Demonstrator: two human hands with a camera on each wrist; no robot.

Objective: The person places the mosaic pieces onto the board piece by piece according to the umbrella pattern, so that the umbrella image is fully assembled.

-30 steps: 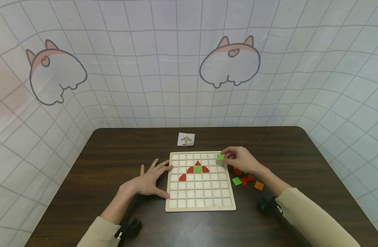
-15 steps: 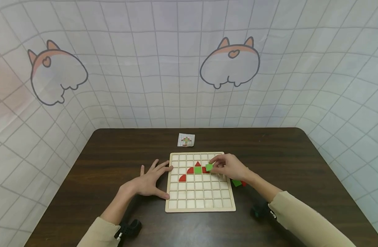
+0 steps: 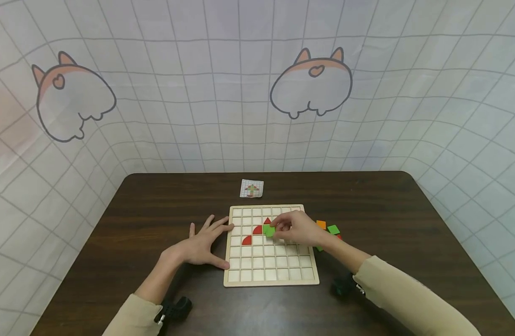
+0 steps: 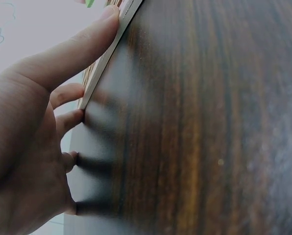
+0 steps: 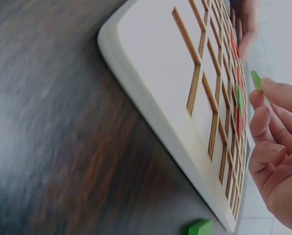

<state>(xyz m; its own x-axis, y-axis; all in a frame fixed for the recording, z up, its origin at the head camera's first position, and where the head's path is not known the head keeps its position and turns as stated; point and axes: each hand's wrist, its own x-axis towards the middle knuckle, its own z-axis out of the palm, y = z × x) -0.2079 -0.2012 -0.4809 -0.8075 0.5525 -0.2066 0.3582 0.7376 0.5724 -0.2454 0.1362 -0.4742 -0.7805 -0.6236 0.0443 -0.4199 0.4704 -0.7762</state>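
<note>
While the board (image 3: 271, 283) is steadied at its left edge by the left hand (image 3: 202, 243), whose thumb and fingers are straight and spread, a green tile (image 5: 255, 80) is pinched between the thumb and fingertips of the right hand (image 3: 297, 227). The setting of this tile appears to be the step in hand; the next move would seem to call for it to be levelled, lined up with a square and let down without its neighbours being nudged. Which square is meant cannot be told.

The held tile is flat, thin and plain green; it is seen tilted in the right wrist view, apart from the board and above it. Near it, a second green tile (image 5: 240, 98) is seated in the grid, with a red triangle (image 3: 267, 220) behind it and a red quarter-circle (image 3: 257, 230) beside it. Beyond the board, a patterned card (image 3: 251, 189) is laid.
</note>
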